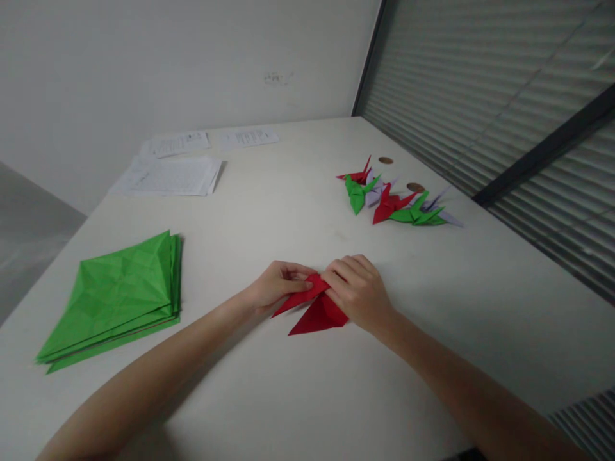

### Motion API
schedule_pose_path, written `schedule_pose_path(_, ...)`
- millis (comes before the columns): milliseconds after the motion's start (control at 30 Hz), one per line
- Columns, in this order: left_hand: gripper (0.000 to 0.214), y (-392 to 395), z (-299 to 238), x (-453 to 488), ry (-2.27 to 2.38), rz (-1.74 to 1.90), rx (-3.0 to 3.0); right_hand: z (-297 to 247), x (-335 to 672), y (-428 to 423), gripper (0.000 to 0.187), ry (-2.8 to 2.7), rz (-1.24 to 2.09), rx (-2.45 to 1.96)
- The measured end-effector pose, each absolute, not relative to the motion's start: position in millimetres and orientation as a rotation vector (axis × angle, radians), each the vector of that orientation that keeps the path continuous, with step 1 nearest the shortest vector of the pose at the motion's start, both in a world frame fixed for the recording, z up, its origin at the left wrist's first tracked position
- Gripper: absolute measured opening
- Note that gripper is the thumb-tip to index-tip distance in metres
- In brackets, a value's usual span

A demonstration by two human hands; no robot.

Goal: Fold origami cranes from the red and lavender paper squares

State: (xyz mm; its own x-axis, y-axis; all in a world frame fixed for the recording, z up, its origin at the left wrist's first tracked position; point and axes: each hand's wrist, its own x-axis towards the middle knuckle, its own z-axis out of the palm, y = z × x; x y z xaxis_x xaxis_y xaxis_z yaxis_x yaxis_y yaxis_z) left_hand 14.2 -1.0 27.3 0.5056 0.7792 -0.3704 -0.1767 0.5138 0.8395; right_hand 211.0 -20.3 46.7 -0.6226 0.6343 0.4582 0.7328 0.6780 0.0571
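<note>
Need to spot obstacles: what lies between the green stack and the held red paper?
The head view shows white tabletop, then the left hand holding the red paper.

Two bare forearms (pixel 177 353), bare fingers (pixel 340 269)

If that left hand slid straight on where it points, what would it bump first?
Past the red paper it holds, the left hand would probably meet the right hand first; exact depth is hard to judge.

Dim, greyish light, soft shadow beneath the left forearm (pixel 192 346), wide-angle stretching toward the edges, far-left papers (pixel 173 178) too soft to read
</note>
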Motion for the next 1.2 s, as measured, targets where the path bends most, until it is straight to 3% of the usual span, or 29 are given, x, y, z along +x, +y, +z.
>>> schedule_pose_path(233,0.041,6.3,26.5,7.5,0.881,0.686,0.822,46.6,221.4,-9.6,0.004,-2.405,-0.061,-1.2)
schedule_pose_path(400,0.037,13.5,24.6,2.3,0.899,0.797,0.799,49.9,233.5,1.8,0.025,-2.051,0.651,-1.24)
schedule_pose_path(500,0.039,13.6,25.6,2.2,0.906,0.823,0.804,50.2,232.8,3.6,0.021,-1.872,0.881,-1.257)
schedule_pose_path(633,0.041,10.8,28.6,5.2,0.936,0.776,0.847,43.5,227.6,5.0,0.017,-1.766,0.993,-1.247)
schedule_pose_path(867,0.032,10.1,26.3,6.5,1.002,0.816,1.055,30.0,227.3,13.7,0.032,-1.5,1.211,-1.218)
schedule_pose_path(1200,0.026,15.5,28.5,2.1,0.969,0.871,1.109,33.0,227.7,15.1,0.032,-1.283,1.281,-1.274)
